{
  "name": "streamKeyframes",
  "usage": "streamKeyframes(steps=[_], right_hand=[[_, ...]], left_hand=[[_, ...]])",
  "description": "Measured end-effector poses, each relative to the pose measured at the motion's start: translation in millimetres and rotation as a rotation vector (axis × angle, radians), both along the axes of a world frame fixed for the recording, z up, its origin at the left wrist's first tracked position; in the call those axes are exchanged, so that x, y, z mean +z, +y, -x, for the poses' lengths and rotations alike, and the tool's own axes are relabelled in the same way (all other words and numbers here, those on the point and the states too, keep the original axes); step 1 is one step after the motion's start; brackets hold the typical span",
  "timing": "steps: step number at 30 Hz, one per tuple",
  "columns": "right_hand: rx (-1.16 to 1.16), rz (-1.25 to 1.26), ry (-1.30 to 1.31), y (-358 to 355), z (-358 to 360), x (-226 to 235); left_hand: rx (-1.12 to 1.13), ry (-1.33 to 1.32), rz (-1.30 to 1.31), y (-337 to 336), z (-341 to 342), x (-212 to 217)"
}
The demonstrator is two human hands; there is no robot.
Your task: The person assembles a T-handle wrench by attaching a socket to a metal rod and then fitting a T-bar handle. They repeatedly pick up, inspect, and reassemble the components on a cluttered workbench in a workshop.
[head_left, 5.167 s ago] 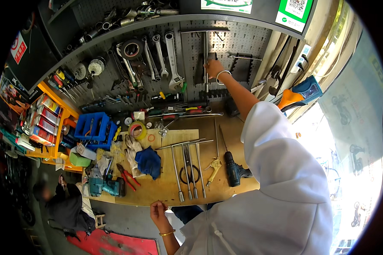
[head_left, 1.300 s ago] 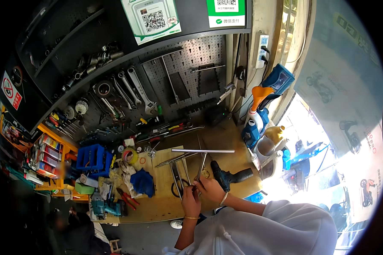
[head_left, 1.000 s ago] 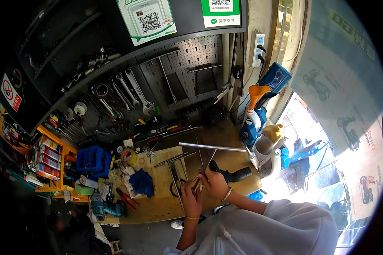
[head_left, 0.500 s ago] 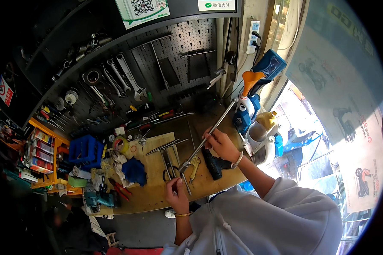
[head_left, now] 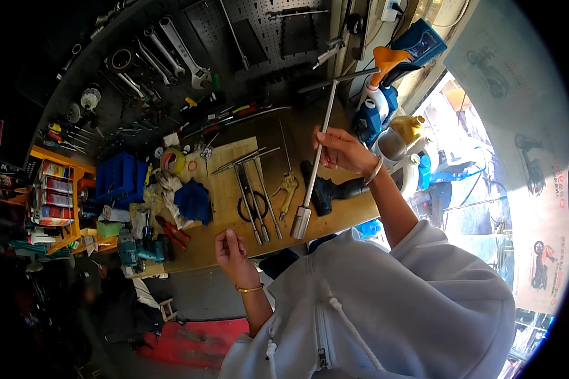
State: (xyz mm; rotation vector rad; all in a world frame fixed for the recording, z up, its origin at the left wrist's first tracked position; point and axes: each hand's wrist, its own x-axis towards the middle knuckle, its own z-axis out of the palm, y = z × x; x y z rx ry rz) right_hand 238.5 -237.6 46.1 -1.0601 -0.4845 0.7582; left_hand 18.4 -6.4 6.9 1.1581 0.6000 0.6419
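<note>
Your right hand (head_left: 341, 151) pinches the shaft of a T-handle wrench (head_left: 314, 174), now clear of the bench (head_left: 344, 219); similar T-handle tools (head_left: 268, 197) lie untouched left of it. Your left hand (head_left: 237, 258), thumb and fingers drawn together, seems to hold nothing.

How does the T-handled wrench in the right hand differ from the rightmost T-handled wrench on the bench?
The held wrench is up in the right hand, while the bench wrench lies on the bench. The held wrench has a broad socket end; the bench wrench's tip is much slimmer. Both look metallic, with long, straight shafts and sockets pointing toward the person.
</note>
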Motion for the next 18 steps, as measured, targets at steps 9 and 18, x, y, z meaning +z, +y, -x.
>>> streamKeyframes(steps=[9, 18], right_hand=[[0.328, 0.002, -0.137, 30.9, -11.6, -9.1], [0.414, 0.077, -0.234, 48.8, -14.5, 1.8]], left_hand=[[0.039, 0.024, -0.002, 1.2, 5.9, 3.2], [0.012, -0.016, -0.007, 4.2, 5.9, 5.4]])
